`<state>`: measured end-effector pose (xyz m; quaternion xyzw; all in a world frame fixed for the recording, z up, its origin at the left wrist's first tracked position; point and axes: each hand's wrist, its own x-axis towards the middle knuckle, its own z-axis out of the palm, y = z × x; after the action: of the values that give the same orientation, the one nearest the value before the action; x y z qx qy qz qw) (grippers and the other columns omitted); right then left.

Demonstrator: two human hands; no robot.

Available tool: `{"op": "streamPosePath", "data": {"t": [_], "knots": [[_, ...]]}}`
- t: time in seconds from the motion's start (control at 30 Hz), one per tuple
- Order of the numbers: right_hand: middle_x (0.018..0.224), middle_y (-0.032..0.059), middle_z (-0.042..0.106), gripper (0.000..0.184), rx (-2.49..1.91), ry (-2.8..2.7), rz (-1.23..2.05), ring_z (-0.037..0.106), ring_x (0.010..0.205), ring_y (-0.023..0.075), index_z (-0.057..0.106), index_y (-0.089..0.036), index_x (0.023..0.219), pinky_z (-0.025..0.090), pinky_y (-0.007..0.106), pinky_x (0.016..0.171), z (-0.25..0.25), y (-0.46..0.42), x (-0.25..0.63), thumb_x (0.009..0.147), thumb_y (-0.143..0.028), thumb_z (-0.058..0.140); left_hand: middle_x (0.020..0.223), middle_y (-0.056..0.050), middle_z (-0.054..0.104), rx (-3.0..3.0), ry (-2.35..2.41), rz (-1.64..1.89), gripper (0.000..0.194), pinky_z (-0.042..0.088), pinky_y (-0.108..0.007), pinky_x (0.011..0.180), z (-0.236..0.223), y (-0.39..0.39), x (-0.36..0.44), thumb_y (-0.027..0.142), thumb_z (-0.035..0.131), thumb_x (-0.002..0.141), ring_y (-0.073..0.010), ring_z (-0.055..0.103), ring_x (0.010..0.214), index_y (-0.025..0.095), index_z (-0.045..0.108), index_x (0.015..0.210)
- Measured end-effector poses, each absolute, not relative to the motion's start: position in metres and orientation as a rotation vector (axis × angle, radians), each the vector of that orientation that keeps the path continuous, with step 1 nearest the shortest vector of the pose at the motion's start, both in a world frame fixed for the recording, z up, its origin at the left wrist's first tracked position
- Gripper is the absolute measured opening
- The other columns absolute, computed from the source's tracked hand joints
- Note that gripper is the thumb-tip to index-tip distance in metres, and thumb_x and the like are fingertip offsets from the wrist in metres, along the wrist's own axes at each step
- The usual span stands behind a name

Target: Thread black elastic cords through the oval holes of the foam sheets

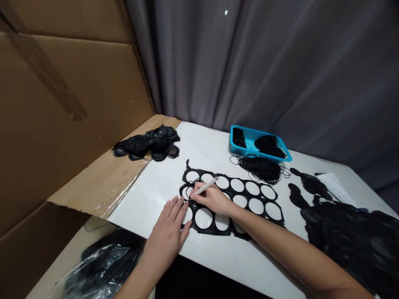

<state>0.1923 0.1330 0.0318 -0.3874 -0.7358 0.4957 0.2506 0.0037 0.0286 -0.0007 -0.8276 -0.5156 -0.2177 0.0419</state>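
Note:
A flat black rubber sheet (231,229) with rows of round holes lies on the white table. My left hand (170,222) rests flat at the sheet's left end, fingers stretched out over its edge. In my right hand (215,200) is a slim white pen-like tool (204,187), gripped like a pencil and slanting across the left part of the sheet. Its working tip is hidden by my fingers. Thin black rings (189,192) show beside those fingertips, around a hole at the left end.
Thin black rings (263,168) lie heaped before a blue basket (262,157) holding more black material. Black sheets pile up at right (352,236) and on cardboard at left (149,143). A white cloth-like piece (338,187) lies far right. A plastic bag (102,265) sits below the table's left edge.

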Motion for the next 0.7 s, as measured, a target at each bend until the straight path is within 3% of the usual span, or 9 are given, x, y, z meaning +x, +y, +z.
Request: {"op": "streamPosePath", "data": {"t": [0.43, 0.7], "knots": [[0.085, -0.0007, 0.064, 0.015, -1.028, -2.051, 1.305, 0.058, 0.079, 0.0153, 0.055, -0.02, 0.075, 0.044, 0.027, 0.073, 0.032, 0.132, 0.191, 0.089, -0.023, 0.06, 0.146, -0.017, 0.05, -2.543, -1.638, -0.698, 0.04, 0.044, -0.054, 0.109, 0.002, 0.028, 0.006, 0.029, 0.05, 0.098, -0.0329, 0.05, 0.133, 0.016, 0.052, 0.137], [0.1, 0.0087, 0.064, 0.014, -0.701, -2.57, 0.578, 0.052, 0.091, 0.0226, 0.057, -0.021, 0.09, 0.046, 0.033, 0.082, 0.029, 0.114, 0.188, 0.095, -0.01, 0.048, 0.144, -0.019, 0.05, -2.512, -1.649, -0.658, 0.035, 0.043, -0.055, 0.109, 0.004, 0.029, 0.008, 0.025, 0.048, 0.098, -0.0348, 0.047, 0.135, 0.014, 0.056, 0.131]]}}
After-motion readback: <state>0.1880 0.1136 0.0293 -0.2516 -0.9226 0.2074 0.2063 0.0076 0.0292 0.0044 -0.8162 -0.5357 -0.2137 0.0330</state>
